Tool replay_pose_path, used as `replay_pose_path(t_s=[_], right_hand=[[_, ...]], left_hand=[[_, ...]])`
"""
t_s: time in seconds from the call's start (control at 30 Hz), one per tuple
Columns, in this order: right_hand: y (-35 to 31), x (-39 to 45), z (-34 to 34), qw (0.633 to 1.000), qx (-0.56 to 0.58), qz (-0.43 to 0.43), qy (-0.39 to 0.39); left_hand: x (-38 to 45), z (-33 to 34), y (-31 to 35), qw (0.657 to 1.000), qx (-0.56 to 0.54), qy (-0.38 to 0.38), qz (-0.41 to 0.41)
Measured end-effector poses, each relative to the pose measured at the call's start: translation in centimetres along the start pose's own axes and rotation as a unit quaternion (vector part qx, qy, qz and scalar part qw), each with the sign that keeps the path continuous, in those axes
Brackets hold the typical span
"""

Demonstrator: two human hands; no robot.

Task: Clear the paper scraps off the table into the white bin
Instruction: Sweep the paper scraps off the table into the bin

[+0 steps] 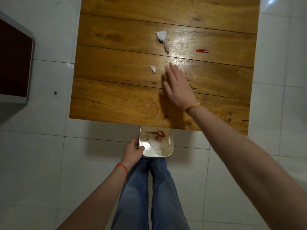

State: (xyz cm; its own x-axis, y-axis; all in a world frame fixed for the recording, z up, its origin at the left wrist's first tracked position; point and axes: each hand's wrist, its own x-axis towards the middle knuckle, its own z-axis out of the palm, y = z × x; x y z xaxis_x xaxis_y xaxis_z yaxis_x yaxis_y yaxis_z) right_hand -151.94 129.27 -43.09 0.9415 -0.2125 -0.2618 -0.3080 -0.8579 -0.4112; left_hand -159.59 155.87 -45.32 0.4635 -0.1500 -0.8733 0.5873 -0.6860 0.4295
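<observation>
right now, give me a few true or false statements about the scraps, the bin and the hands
1. The left hand holds the white bin at the table's near edge. True.
2. The right hand is closed around a scrap. False: it is open and flat over the table, holding nothing.
3. A red scrap lies on the table. True.
4. The bin is empty. False: paper already lies inside.
5. The small white scrap lies left of the right hand. True.
</observation>
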Motion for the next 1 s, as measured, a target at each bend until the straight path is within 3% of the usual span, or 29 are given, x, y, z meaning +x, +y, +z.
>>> replay_pose_path(t_s=[0.2, 0.37, 0.67, 0.9, 1.0], right_hand=[[0.4, 8.8, -2.3, 1.000, -0.020, 0.004, -0.020], [-0.5, 9.8, -1.4, 0.997, -0.028, -0.016, -0.076], [-1.7, -3.6, 3.2, 0.959, -0.066, -0.211, -0.177], [-2.1, -13.5, 7.0, 0.920, -0.053, -0.305, -0.240], [-1.6, -15.3, 6.9, 0.923, -0.022, -0.307, -0.230]], left_hand=[[0.5, -0.3, -0.4, 1.000, 0.003, 0.006, -0.009], [0.5, -0.2, -0.3, 1.000, -0.016, 0.006, -0.014], [-0.1, -0.5, 0.2, 1.000, 0.003, -0.003, -0.010], [-0.6, 0.3, 0.6, 1.000, 0.004, 0.011, -0.005], [-1.0, 0.8, 0.7, 1.000, 0.005, 0.014, -0.005]])
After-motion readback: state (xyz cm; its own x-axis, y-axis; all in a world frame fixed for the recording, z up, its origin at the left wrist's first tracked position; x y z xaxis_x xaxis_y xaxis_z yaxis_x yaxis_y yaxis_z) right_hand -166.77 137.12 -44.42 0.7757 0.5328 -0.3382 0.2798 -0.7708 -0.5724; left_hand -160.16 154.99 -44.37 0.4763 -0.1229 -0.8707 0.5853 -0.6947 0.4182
